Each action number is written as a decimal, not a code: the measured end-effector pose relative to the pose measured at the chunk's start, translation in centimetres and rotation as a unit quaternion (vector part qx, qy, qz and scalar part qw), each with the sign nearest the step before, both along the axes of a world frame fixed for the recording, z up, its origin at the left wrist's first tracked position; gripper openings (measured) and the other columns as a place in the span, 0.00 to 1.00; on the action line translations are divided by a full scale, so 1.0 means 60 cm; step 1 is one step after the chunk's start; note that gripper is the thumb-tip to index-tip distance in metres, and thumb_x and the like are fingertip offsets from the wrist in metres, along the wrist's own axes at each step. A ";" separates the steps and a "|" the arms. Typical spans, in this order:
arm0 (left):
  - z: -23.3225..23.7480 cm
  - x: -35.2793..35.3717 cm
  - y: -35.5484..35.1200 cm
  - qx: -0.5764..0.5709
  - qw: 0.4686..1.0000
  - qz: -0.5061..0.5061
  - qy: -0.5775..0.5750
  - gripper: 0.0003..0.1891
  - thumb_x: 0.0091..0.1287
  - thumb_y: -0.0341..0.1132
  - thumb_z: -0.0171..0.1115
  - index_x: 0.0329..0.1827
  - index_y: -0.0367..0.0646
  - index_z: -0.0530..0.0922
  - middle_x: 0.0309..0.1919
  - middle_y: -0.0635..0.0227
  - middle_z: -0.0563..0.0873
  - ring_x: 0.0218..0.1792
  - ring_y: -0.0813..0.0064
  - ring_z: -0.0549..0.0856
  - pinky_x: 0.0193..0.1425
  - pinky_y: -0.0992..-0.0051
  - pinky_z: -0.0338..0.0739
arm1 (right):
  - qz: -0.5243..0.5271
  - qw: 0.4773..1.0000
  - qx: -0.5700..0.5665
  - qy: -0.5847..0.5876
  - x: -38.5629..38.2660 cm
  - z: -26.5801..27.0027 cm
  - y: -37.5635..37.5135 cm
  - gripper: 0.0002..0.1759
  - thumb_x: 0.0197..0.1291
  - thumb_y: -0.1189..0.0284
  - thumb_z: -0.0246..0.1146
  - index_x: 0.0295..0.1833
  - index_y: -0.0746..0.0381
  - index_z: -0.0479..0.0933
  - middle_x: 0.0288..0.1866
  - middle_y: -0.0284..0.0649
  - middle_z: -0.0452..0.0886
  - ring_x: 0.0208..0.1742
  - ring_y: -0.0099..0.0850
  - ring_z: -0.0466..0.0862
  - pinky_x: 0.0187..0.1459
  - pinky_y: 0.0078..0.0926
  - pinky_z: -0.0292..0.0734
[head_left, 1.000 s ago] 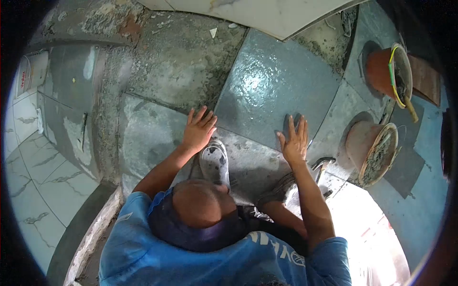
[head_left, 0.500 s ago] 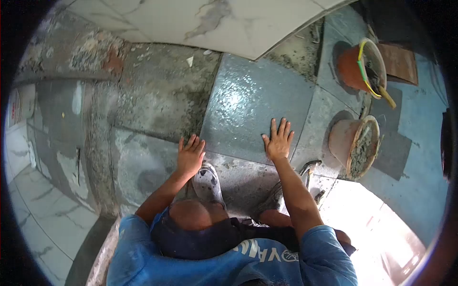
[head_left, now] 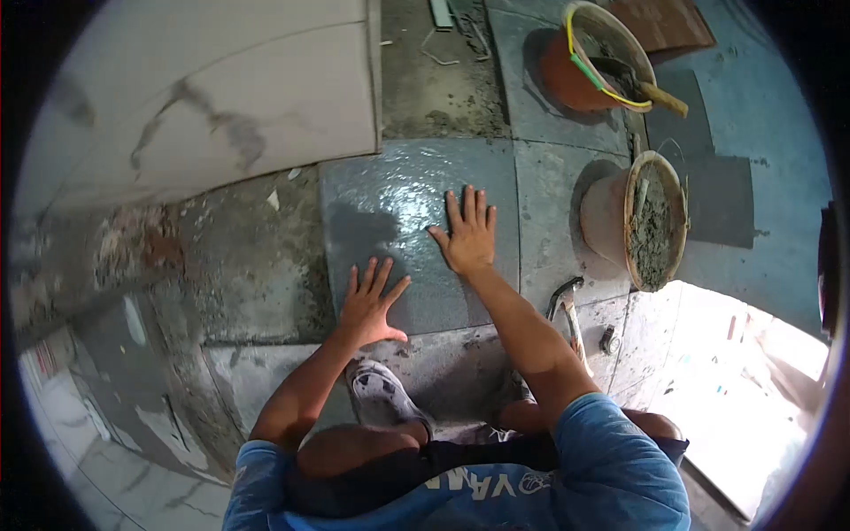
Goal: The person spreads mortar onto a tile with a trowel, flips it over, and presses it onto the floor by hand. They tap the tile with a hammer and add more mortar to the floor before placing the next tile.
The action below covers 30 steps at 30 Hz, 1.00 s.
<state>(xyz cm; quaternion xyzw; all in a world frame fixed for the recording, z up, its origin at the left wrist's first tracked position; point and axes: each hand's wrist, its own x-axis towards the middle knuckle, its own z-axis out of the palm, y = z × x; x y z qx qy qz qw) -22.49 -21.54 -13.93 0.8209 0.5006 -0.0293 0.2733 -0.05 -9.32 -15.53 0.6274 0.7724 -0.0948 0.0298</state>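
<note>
A grey floor tile (head_left: 416, 283) with a glossy, wet-looking surface lies in front of me. My right hand (head_left: 467, 241) rests flat on it, right of its middle, with the fingers spread. Nearer to me, my left hand (head_left: 367, 305) lies over the tile's lower left part, thumb and fingers apart. Neither hand holds anything. Beyond the tile's left edge is rough, bare mortar bed (head_left: 257, 265).
An orange bucket (head_left: 567, 75) with a trowel (head_left: 660, 97) and a pale bucket (head_left: 611, 217) of mortar stand at right. A hammer (head_left: 569, 310) lies by my right knee. A white marbled surface (head_left: 283, 97) juts in at upper left.
My left hand has moved from the tile's left corner onto its surface. My right hand has shifted toward the tile's middle. The head view has turned and shifted.
</note>
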 end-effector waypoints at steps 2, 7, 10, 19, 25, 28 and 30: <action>-0.013 0.003 0.001 0.002 0.999 -0.023 0.025 0.68 0.32 0.75 0.73 0.81 0.67 0.53 0.80 0.52 0.49 0.79 0.43 0.48 0.76 0.33 0.42 | -0.018 1.000 -0.004 0.000 -0.008 -0.003 0.013 0.42 0.68 0.41 0.50 0.81 0.51 0.54 0.83 0.49 0.48 0.83 0.51 0.46 0.77 0.60 0.41; -0.009 0.017 0.009 -0.054 0.994 -0.034 0.086 0.69 0.32 0.80 0.68 0.82 0.69 0.49 0.81 0.52 0.47 0.79 0.41 0.47 0.74 0.29 0.40 | -0.043 0.995 -0.093 -0.004 -0.019 0.016 0.039 0.43 0.69 0.38 0.46 0.82 0.47 0.48 0.85 0.44 0.42 0.85 0.45 0.39 0.79 0.58 0.35; -0.015 0.018 0.020 -0.012 0.996 -0.037 0.086 0.70 0.32 0.81 0.67 0.82 0.69 0.47 0.81 0.51 0.45 0.79 0.39 0.47 0.73 0.27 0.40 | -0.041 0.996 -0.078 0.016 -0.015 0.024 0.057 0.43 0.69 0.39 0.46 0.82 0.47 0.48 0.85 0.44 0.41 0.85 0.45 0.38 0.78 0.59 0.35; -0.031 0.021 0.009 -0.057 0.990 -0.045 0.125 0.74 0.30 0.82 0.68 0.83 0.67 0.42 0.80 0.46 0.39 0.78 0.34 0.40 0.71 0.23 0.34 | -0.005 0.999 -0.014 0.048 -0.035 -0.002 0.058 0.45 0.68 0.40 0.50 0.81 0.53 0.50 0.84 0.47 0.45 0.84 0.48 0.42 0.77 0.62 0.38; -0.031 0.022 0.014 -0.052 0.987 -0.047 0.143 0.73 0.31 0.83 0.66 0.82 0.67 0.41 0.80 0.46 0.36 0.78 0.33 0.37 0.70 0.23 0.31 | 0.086 0.970 0.052 0.221 -0.108 0.054 0.074 0.46 0.69 0.39 0.47 0.81 0.59 0.51 0.84 0.47 0.46 0.84 0.47 0.42 0.77 0.61 0.37; -0.048 0.015 0.007 -0.033 0.990 -0.037 0.129 0.71 0.30 0.85 0.63 0.82 0.71 0.45 0.81 0.50 0.37 0.79 0.36 0.37 0.71 0.23 0.33 | 0.097 0.979 -0.055 0.173 -0.100 -0.009 0.098 0.46 0.68 0.41 0.49 0.81 0.60 0.51 0.84 0.44 0.46 0.84 0.42 0.42 0.78 0.59 0.36; -0.054 0.012 -0.004 0.012 0.995 -0.032 0.097 0.71 0.30 0.86 0.61 0.82 0.72 0.44 0.81 0.49 0.37 0.79 0.35 0.38 0.70 0.22 0.32 | 0.112 0.979 -0.061 0.159 -0.109 -0.016 0.096 0.48 0.69 0.39 0.46 0.81 0.62 0.47 0.84 0.44 0.44 0.84 0.42 0.40 0.78 0.58 0.36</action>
